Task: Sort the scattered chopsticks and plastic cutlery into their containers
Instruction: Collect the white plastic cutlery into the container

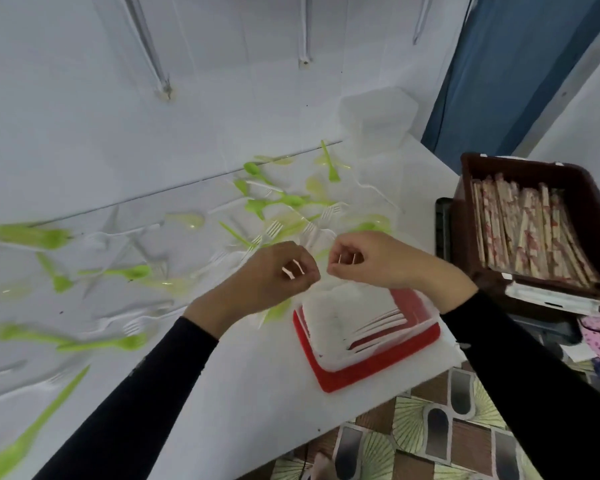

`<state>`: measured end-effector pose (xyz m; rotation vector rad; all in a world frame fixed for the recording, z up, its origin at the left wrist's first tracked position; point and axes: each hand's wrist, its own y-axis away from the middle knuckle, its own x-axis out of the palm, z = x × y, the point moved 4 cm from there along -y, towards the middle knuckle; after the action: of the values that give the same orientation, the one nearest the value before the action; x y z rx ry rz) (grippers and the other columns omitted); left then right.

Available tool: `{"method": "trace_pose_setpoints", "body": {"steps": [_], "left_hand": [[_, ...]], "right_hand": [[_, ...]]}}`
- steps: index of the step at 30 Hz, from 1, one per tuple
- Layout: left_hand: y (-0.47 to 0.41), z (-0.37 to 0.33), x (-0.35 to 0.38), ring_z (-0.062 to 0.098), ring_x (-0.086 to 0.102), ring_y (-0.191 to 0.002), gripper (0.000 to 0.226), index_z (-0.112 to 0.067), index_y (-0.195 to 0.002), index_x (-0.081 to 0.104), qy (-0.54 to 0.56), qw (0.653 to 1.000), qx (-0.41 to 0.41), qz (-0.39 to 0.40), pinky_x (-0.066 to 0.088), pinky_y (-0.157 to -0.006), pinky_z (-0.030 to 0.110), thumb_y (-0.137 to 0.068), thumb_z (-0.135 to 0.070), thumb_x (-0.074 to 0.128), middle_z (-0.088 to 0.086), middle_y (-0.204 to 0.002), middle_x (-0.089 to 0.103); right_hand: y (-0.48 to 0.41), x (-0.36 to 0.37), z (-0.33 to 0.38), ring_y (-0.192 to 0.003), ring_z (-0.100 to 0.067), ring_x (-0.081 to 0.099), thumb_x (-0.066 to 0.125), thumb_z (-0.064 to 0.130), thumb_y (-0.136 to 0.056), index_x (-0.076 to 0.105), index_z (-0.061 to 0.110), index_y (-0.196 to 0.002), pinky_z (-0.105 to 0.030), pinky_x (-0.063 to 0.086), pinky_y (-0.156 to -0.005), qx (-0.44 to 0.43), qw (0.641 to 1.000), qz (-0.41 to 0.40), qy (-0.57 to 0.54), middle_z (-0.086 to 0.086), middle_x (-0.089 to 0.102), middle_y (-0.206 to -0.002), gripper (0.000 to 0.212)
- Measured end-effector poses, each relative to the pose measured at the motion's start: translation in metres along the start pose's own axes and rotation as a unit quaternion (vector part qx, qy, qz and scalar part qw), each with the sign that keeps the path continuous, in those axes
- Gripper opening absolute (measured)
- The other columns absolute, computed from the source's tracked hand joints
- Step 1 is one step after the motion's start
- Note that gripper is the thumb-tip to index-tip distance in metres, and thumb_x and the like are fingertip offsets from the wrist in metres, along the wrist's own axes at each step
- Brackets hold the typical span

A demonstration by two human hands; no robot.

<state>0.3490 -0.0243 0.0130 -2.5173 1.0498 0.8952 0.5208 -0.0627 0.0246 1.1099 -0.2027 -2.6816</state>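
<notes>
Green and white plastic forks and spoons (281,202) lie scattered over the white table (243,393). My left hand (274,271) and my right hand (367,261) meet, fingers curled, just above a clear tub on a red lid (343,379). The tub holds several white forks (378,323). White plastic cutlery shows between the fingers of my left hand. My right hand pinches something thin that is blurred. A brown box (568,181) at the right is full of paper-wrapped chopsticks (527,230).
Clear empty tubs (378,116) stand stacked at the back against the wall. The table's front edge runs diagonally near a patterned floor (412,431). A black tray (444,226) sits beside the brown box. More green cutlery (101,342) lies at the far left.
</notes>
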Motion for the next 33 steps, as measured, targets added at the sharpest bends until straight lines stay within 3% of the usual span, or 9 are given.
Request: {"method": "trace_pose_setpoints", "body": {"steps": [3,6,11,16,19,24,30,33], "left_hand": [[0.049,0.041,-0.046,0.008,0.064,-0.077,0.007,-0.016,-0.083,0.069,0.06,0.99,-0.072,-0.108,0.048,-0.068,0.013,-0.089,-0.012,0.07,-0.012,-0.085,0.068],[0.118,0.097,-0.084,0.0,0.061,-0.07,0.014,-0.024,-0.08,0.067,0.067,0.967,-0.164,-0.185,0.044,-0.064,0.011,-0.091,-0.015,0.069,-0.023,-0.08,0.067],[0.256,0.166,-0.13,-0.001,0.062,-0.067,0.013,-0.026,-0.082,0.068,0.055,0.92,-0.26,-0.288,0.045,-0.06,0.013,-0.091,-0.017,0.069,-0.021,-0.078,0.067],[0.401,0.229,-0.176,0.002,0.066,-0.074,0.011,-0.028,-0.083,0.068,0.045,0.868,-0.33,-0.368,0.048,-0.067,0.014,-0.09,-0.019,0.07,-0.019,-0.085,0.069],[0.462,0.26,-0.204,0.002,0.065,-0.074,0.009,-0.026,-0.084,0.068,0.049,0.846,-0.343,-0.404,0.046,-0.062,0.01,-0.089,-0.02,0.071,-0.018,-0.085,0.069],[0.563,0.314,-0.266,0.006,0.066,-0.079,0.011,-0.027,-0.083,0.068,0.064,0.822,-0.361,-0.435,0.049,-0.068,0.014,-0.089,-0.019,0.071,-0.019,-0.087,0.069],[0.636,0.362,-0.33,0.003,0.065,-0.081,0.013,-0.027,-0.086,0.074,0.049,0.815,-0.357,-0.454,0.045,-0.063,0.01,-0.089,-0.014,0.071,-0.02,-0.089,0.07],[0.651,0.383,-0.352,0.002,0.065,-0.082,0.015,-0.026,-0.088,0.075,0.05,0.816,-0.342,-0.464,0.044,-0.063,0.009,-0.089,-0.011,0.071,-0.013,-0.094,0.072]], "right_hand": [[-0.014,0.02,0.043,-0.065,-0.004,0.053,0.068,0.026,-0.089,0.066,0.025,-0.086,-0.019,0.044,-0.061,-0.063,0.995,-0.029,-0.066,0.011,0.06,-0.075,0.004],[-0.042,0.066,0.098,-0.07,-0.013,0.059,0.066,0.029,-0.091,0.064,0.029,-0.084,-0.018,0.044,-0.06,-0.116,0.99,0.021,-0.084,0.009,0.063,-0.077,0.007],[-0.086,0.172,0.182,-0.078,-0.027,0.064,0.063,0.027,-0.092,0.067,0.025,-0.087,-0.04,0.053,-0.07,-0.165,0.975,0.126,-0.074,0.004,0.068,-0.078,0.007],[-0.12,0.314,0.274,-0.067,-0.016,0.059,0.063,0.025,-0.092,0.067,0.019,-0.09,-0.033,0.051,-0.067,-0.198,0.956,0.212,-0.047,0.004,0.068,-0.079,0.008],[-0.141,0.391,0.324,-0.066,-0.01,0.057,0.063,0.025,-0.091,0.065,0.019,-0.086,-0.033,0.052,-0.068,-0.201,0.952,0.231,-0.028,0.005,0.066,-0.079,0.008],[-0.174,0.505,0.414,-0.068,-0.004,0.055,0.062,0.031,-0.09,0.062,0.029,-0.086,-0.032,0.051,-0.075,-0.206,0.958,0.199,-0.004,0.013,0.063,-0.082,0.005],[-0.199,0.575,0.47,-0.064,0.002,0.05,0.058,0.032,-0.093,0.067,0.023,-0.094,-0.025,0.047,-0.071,-0.171,0.971,0.164,0.023,0.012,0.066,-0.092,0.013],[-0.218,0.595,0.488,-0.079,-0.003,0.056,0.058,0.031,-0.094,0.071,0.021,-0.101,-0.028,0.05,-0.077,-0.163,0.976,0.133,0.064,0.009,0.065,-0.098,0.018]]}}
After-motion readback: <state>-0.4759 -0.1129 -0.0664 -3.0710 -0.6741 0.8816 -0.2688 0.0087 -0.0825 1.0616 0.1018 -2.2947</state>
